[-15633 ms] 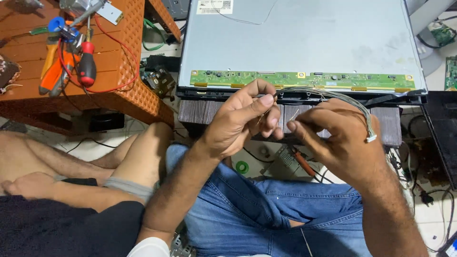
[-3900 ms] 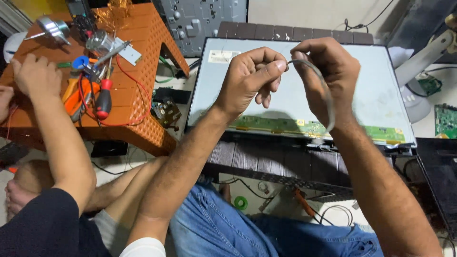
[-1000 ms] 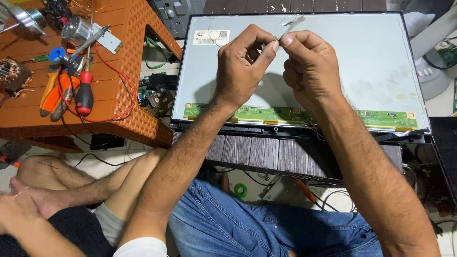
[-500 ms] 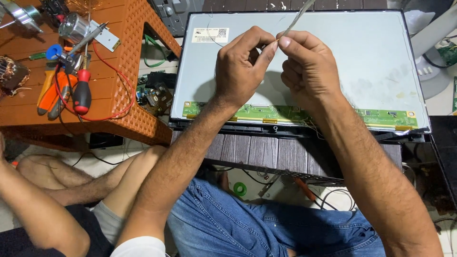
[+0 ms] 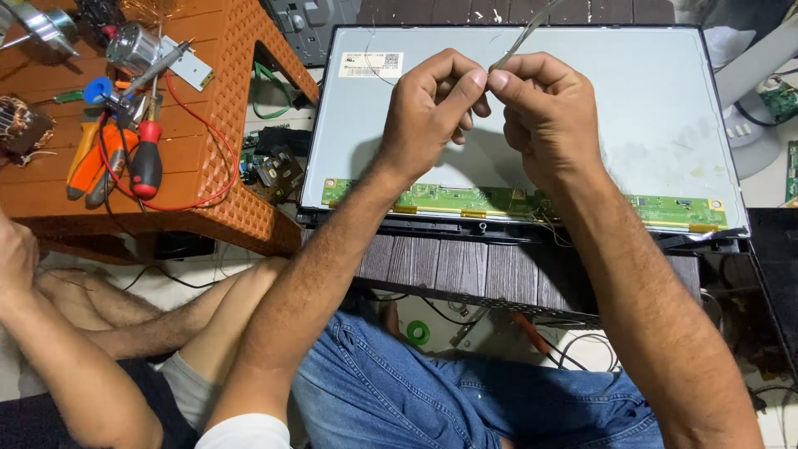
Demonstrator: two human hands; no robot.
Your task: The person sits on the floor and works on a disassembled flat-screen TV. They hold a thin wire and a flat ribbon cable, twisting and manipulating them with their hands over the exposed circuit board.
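Observation:
My left hand (image 5: 432, 112) and my right hand (image 5: 544, 112) are raised together above a large grey display panel (image 5: 632, 108). Both pinch a thin grey flat ribbon cable (image 5: 522, 37) between thumb and fingertips; its free end sticks up and away to the right. The panel lies flat on a dark wooden bench (image 5: 465, 266), with a long green circuit strip (image 5: 515, 201) along its near edge. My legs in blue jeans (image 5: 465, 399) are below.
An orange plastic stool (image 5: 224, 158) at left carries pliers with orange grips (image 5: 87, 154), a red-handled screwdriver (image 5: 147, 162), red wire and a small motor (image 5: 133, 46). Another person's arm and legs (image 5: 91, 349) are at lower left. Loose circuit boards and cables lie on the floor.
My hands have stayed pinched together over the panel with the ribbon cable. The other person's arm has come further into view at lower left.

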